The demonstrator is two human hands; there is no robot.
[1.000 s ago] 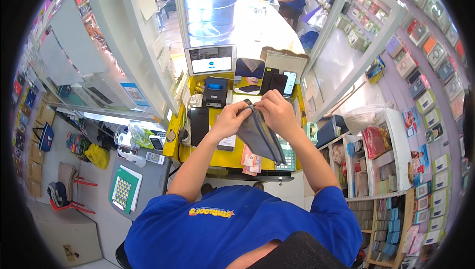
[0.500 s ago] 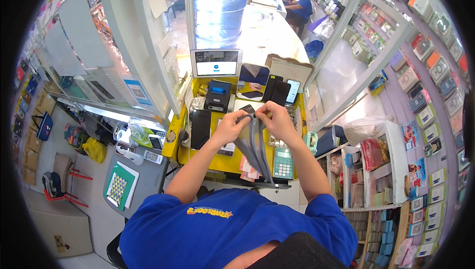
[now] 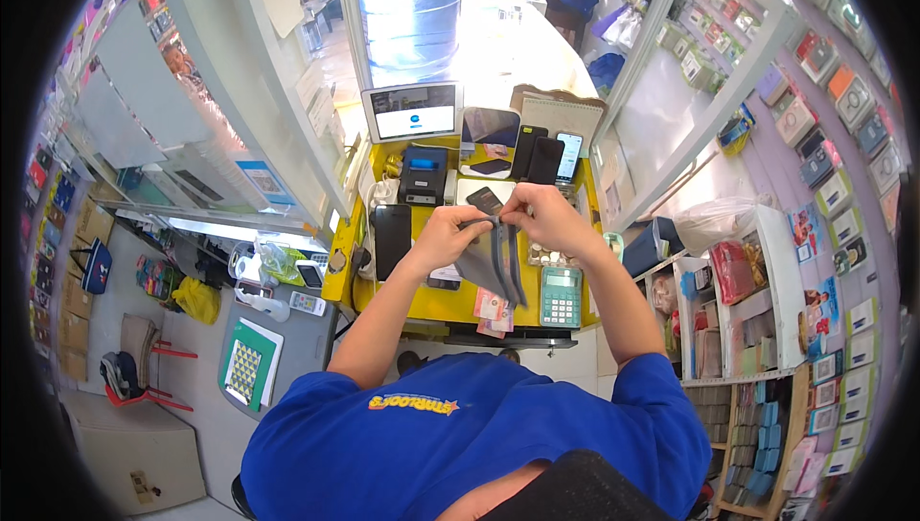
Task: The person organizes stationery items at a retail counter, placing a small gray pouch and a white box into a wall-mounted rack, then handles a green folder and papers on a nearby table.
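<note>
A grey zip pouch [image 3: 485,270] hangs over the yellow desk, its upper edge pinched between my two hands. My left hand [image 3: 444,237] grips the pouch's left side with thumb and fingers. Close beside it, my right hand [image 3: 548,219] pinches the top near the zipper. Just beyond the fingers is a small dark object [image 3: 485,200], partly covered by the hands. Below the pouch lie some pinkish-orange banknotes [image 3: 493,308]. A teal calculator [image 3: 560,297] rests to the right of them, and coins [image 3: 548,257] show in a tray behind it.
A black tablet or large phone [image 3: 392,241] lies left of my hands, with a small printer [image 3: 423,175] behind it. Several phones [image 3: 544,159] stand at the back near a white tablet [image 3: 413,112]. A big blue water bottle [image 3: 410,27] is beyond. Shelves [image 3: 738,305] stand at right.
The pouch's lower end has come up and now hangs shorter, showing more of the banknotes. Both hands still pinch its top. The whole view has shifted slightly.
</note>
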